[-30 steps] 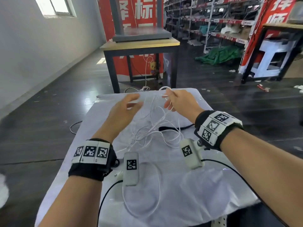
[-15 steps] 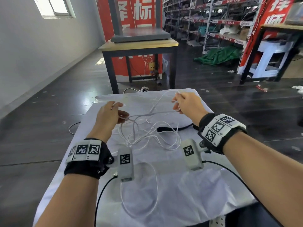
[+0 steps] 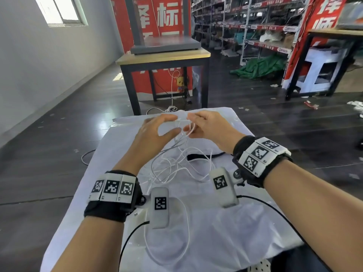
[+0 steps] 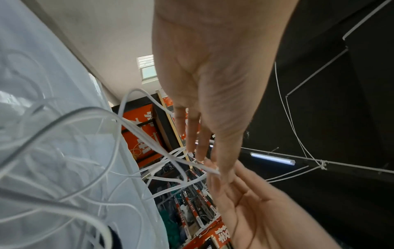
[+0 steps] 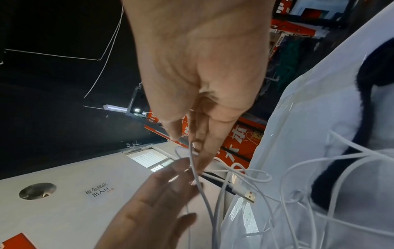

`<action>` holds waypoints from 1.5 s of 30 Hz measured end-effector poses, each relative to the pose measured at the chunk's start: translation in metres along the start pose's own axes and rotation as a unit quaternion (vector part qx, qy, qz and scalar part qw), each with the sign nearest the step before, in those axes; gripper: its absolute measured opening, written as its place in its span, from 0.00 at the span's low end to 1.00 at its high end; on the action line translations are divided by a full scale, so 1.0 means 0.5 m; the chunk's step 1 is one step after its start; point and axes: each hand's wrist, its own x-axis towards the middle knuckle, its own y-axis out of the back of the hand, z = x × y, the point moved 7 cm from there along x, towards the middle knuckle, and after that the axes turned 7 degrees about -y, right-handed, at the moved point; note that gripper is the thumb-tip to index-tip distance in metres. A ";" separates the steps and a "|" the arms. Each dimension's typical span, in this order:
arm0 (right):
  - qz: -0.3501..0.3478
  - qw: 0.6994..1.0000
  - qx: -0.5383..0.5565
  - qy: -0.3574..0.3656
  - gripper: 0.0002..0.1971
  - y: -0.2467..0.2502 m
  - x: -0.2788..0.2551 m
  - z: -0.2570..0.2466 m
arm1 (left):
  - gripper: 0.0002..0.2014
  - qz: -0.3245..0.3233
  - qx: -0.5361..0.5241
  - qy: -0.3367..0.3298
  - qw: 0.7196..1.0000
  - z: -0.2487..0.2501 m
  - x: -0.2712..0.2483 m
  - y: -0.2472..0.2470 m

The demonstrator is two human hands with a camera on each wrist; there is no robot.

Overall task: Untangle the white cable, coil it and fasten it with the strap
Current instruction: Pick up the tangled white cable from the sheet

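Half a second ago I had my hands spread apart with a length of cable stretched between them; now I've brought them together above the far end of the table (image 3: 231, 242). My right hand (image 3: 208, 127) pinches a strand of the white cable (image 3: 182, 163) between thumb and fingertips, other loops draped below it. My left hand (image 3: 155, 132) has let go and is open, fingers spread and reaching toward that same pinch point (from its wrist view I can't tell whether the fingertips touch the strand). Most of the cable lies in a loose snarl on the white sheet, one loop trailing toward me, and a metal plug (image 5: 249, 196) dangles free just below my right fingers. I read this as a regrip, so untangling is in its early stage. The black strap (image 3: 198, 156) lies untouched on the sheet just beside the snarl.
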 end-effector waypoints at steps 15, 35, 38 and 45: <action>0.076 0.950 -0.302 -0.003 0.15 0.039 -0.020 0.023 | 0.05 0.226 -0.400 0.202 0.865 -0.107 -0.031 0.058; 0.226 0.958 -0.167 0.062 0.16 0.091 -0.024 0.001 | 0.20 -0.202 0.043 0.118 0.971 -0.068 -0.041 -0.057; 0.237 0.955 -0.159 0.078 0.09 0.102 -0.026 0.004 | 0.19 -0.331 -0.007 0.126 0.935 -0.073 -0.072 -0.082; 0.223 0.953 -0.155 0.135 0.15 0.103 -0.038 -0.020 | 0.13 -0.292 0.004 0.110 0.950 -0.081 -0.056 -0.084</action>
